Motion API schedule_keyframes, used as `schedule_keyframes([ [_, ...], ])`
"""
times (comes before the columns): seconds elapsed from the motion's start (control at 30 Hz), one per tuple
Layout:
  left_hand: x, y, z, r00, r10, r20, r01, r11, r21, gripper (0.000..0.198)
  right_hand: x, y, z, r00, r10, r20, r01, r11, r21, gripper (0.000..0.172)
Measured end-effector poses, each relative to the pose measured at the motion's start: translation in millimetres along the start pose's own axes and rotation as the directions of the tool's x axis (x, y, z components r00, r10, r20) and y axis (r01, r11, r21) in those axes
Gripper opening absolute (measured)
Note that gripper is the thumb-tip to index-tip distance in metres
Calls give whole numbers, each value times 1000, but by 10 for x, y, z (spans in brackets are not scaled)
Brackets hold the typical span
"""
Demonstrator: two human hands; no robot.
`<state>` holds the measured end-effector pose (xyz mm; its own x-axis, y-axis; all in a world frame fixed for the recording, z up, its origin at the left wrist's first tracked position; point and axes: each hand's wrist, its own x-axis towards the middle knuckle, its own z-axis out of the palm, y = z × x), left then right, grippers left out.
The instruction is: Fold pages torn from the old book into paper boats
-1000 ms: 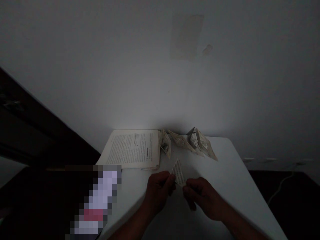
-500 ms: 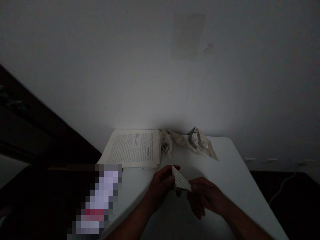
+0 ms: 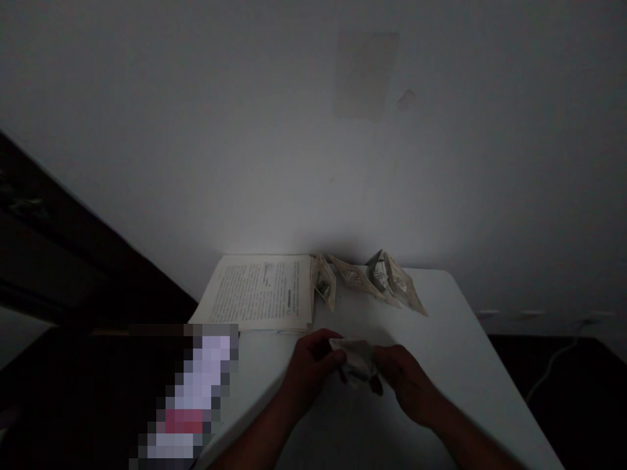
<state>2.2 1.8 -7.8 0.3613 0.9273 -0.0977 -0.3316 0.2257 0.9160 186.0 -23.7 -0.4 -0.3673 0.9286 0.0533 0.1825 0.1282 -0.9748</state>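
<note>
In dim light, my left hand (image 3: 311, 369) and my right hand (image 3: 404, 382) hold one small folded piece of printed paper (image 3: 357, 359) between them, just above the white table (image 3: 455, 365). Both hands pinch it, the left at its left edge and the right at its right edge. The paper looks blurred and partly opened out. Its exact shape is hard to make out.
An open book of printed pages (image 3: 259, 294) lies at the table's far left corner. Several folded paper shapes (image 3: 386, 277) stand along the far edge against the wall. A dark surface with a blurred-out object (image 3: 189, 398) lies to the left.
The folded paper was turned from upright to flat between my hands. My right hand closed in on it and both hands now hold it lower, nearer the table.
</note>
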Motion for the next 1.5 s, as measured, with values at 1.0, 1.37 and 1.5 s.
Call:
schedule_keyframes([
  [1.0, -26, 48, -15, 997, -2, 76, -9, 990, 141, 35, 52, 17, 4, 961, 191, -199, -128, 947, 294, 39],
  [1.37, -92, 60, 20, 933, -244, 264, 190, 958, 214, 37, -31, 40, 0, 970, 222, 98, -238, 951, 197, 42],
  [1.5, -107, 106, 37, 901, -237, 364, 188, 968, 166, 37, -23, 86, 58, 961, 245, 129, -273, 917, 292, 45],
])
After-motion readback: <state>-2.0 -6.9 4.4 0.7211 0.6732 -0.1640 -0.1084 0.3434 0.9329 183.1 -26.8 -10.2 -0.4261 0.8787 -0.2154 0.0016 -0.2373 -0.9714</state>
